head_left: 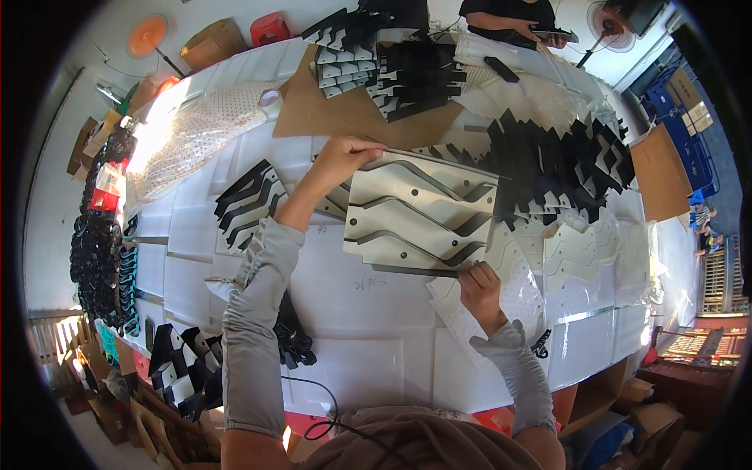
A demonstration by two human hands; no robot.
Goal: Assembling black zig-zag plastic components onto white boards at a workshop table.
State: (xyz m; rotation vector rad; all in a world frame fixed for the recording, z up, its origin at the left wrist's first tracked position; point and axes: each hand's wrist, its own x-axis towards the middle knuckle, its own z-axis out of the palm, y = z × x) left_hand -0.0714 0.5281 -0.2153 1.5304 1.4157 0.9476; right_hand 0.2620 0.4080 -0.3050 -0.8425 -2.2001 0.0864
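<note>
Our left hand (338,157) reaches far across, its fingers (368,146) pinched narrow on the far top corner of a pale sheet (415,215) crossed by black wavy bands. Our right hand (479,283) sits at the near edge of the same sheet, fingers (468,272) closed on its lower right corner, where a thin dark strip (411,270) runs along the edge. So we hold the sheet by two opposite corners, and it lies low over the white bench (352,313), a little left of the middle, seemingly resting on it.

The first risk we see is in that grip: with only fingertip pinches at two corners, the flexible sheet could sag or fold in the middle if lifted, and one corner could slip free. The dark strip at the near edge might peel or shift out of line if the right hand pulls unevenly.

Just beyond the sheet lies a spread of black zigzag pieces (556,164), and more stacks of black and pale pieces (392,74) sit farther up on a brown card (313,110). A wide swing could sweep into them and scatter the stacks. To the left, striped pieces (247,204) lie beside our left forearm, and a sleeve could drag them. Clear perforated film (509,294) under the right hand could catch and come along.

Another person (509,19) works at the far end, well apart.
</note>
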